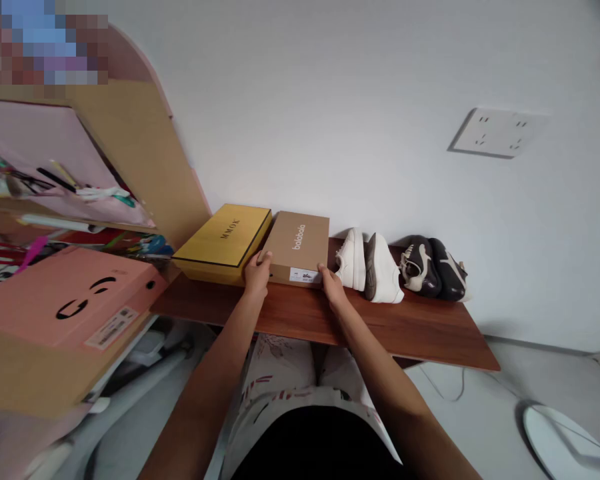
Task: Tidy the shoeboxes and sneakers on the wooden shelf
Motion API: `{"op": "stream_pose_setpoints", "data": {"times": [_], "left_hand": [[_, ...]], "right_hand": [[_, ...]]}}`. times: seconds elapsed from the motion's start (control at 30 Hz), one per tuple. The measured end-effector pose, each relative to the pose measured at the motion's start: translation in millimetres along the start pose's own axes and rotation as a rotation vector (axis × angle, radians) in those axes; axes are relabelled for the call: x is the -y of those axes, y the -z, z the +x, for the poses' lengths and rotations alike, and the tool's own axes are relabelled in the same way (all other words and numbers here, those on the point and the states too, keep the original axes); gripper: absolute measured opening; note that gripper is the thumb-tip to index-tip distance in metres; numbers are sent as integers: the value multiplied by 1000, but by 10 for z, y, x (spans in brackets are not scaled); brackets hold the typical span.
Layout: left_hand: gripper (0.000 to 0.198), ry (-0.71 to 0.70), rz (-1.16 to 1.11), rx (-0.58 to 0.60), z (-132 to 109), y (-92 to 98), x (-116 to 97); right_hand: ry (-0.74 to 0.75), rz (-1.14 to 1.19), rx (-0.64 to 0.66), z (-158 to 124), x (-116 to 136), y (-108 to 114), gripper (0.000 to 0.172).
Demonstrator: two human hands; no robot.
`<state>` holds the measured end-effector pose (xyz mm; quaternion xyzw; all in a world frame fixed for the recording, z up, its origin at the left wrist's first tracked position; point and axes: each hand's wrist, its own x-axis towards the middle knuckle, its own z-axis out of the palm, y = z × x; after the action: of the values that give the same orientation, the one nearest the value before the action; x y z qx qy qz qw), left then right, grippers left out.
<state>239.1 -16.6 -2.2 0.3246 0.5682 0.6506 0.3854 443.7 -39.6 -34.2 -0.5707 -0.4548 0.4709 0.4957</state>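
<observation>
At the far left I see a shelf unit [145, 147], and nearer, a pink box [45, 293] resting apart from the wooden board [300, 320] that runs along the wall. On the board's left end sits a yellow box [220, 237], angled a little, its right side close by the person's left hand [257, 272]. That hand is at the near left corner of the brown box [299, 240], thumb up at the edge, fingers partly curled and mostly hidden, so I can't tell how far they wrap beneath. The brown box lies flat just right of the yellow one, between the two hands; from the fingertips it extends away toward the wall. Its long axis seems to run near to far, though the slanted view makes that hard to judge, and its labelled end faces the person. The right hand [334, 288] has the near right corner, fingertips against it and the rest bent out of sight; neither hand is clearly nearer, and together they appear to hold the box. Just right of that hand are white shoes [386, 277], then dark shoes [420, 273] farther right, with a socket panel [497, 133] above.
</observation>
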Motion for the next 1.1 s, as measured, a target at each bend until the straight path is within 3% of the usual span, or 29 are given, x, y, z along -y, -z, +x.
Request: {"op": "stream_pose_setpoints", "data": {"times": [0.13,0.33,0.4,0.5,0.6,0.67,0.73,0.8,0.9,1.0,1.1], "left_hand": [[43,-1,42,-6,52,-6,54],[41,-63,184,-61,42,-29,31],[44,-151,276,-121,-57,-47,-16],[55,-437,387,-118,-378,-120,-101],[58,-662,421,57,-824,-315,-135],[53,-660,418,272,-1085,-536,-95],[52,-556,424,480,-1250,-809,-1],[57,-407,460,561,-1304,-1087,125],[71,-191,501,503,-1230,-1399,310],[64,-44,427,563,-1098,-1523,405],[50,-8,413,670,-1006,-1534,357]], "right_hand": [[-47,-62,-9,-5,47,-26,68],[7,-165,20,-103,168,-35,75],[82,-189,-17,-216,191,61,76],[277,-187,-116,-442,161,416,68],[399,-224,-376,-636,41,964,60],[378,-283,-619,-698,-59,1324,61],[304,-325,-738,-696,-143,1600,66],[212,-333,-678,-642,-196,1763,70],[116,-312,-457,-508,-225,1851,71],[112,-259,-238,-364,-204,1881,66],[192,-223,-88,-255,-116,1935,61]]}}
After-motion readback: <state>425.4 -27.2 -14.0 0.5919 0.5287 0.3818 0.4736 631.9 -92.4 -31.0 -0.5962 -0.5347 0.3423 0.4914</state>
